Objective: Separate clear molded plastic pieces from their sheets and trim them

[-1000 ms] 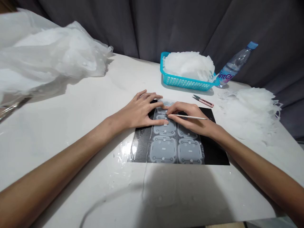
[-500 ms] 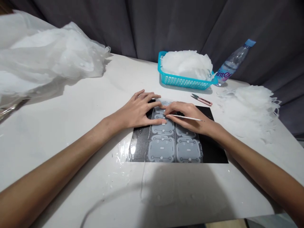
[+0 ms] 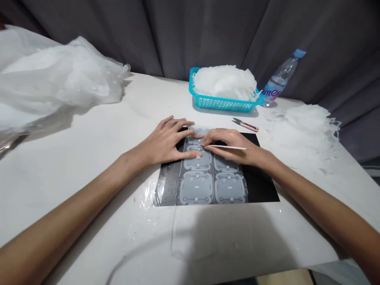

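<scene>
A clear plastic sheet (image 3: 196,187) with rows of pale, rounded-square pieces lies over a black mat (image 3: 261,186) on the white table. Spread flat on the sheet's upper left part is my left hand (image 3: 169,140), its thumb and index finger apart around one spot. My right hand (image 3: 228,143) pinches a thin white stick (image 3: 230,147), whose near end I cannot identify. The stick's tip is down at the sheet between my left thumb and index finger, mostly hidden by my fingers.
Behind the mat stands a turquoise basket (image 3: 224,104) heaped with white pieces, beside a water bottle (image 3: 280,79). Thread snips (image 3: 246,124) lie in front of it. A loose white pile (image 3: 305,134) sits at right, a large plastic bag (image 3: 59,79) at left.
The view has shifted slightly, so everything sits further left in the picture. Both hands stay at the same place on the sheet, with only small motion of the stick.
</scene>
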A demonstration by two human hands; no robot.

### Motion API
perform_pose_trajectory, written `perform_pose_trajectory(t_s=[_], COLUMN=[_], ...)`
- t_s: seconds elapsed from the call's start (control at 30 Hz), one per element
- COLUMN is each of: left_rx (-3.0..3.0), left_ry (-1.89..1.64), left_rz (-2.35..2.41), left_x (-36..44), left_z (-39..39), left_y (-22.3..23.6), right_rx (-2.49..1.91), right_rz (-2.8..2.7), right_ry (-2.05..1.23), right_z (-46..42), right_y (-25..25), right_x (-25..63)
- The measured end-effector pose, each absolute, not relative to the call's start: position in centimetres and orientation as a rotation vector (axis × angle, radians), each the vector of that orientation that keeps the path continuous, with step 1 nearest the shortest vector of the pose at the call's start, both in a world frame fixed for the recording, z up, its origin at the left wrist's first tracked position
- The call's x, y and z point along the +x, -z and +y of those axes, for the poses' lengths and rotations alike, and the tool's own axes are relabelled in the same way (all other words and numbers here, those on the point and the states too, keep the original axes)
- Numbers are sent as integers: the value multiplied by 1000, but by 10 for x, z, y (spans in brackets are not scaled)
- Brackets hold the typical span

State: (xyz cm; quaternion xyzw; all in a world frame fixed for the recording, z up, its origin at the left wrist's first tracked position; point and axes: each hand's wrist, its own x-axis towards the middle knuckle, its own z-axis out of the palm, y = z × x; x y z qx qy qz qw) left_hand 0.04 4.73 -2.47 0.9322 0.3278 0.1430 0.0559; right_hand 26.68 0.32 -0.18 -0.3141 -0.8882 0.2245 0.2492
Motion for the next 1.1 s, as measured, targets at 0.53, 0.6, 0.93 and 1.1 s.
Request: perform_pose_trajectory(t_s=[0.53,0.6,0.93,1.1], left_rx=[2851,2850,2840,2811], left_ry=[-429,-420,-415,-388], left_rz=[992,991,984,992], left_x=[-2,-2,-2,-2], left_z=[47,47,48,47], left_y=[23,23,25,23], right_rx=[-872,-861,-850,-804], right_rz=[-2234,-2239,-2323,-2369], right_ry=[-904,-888,-777,-693], right_z=[8,9,8,9], right_y=[2,6,5,10], right_x=[271,271,272,277])
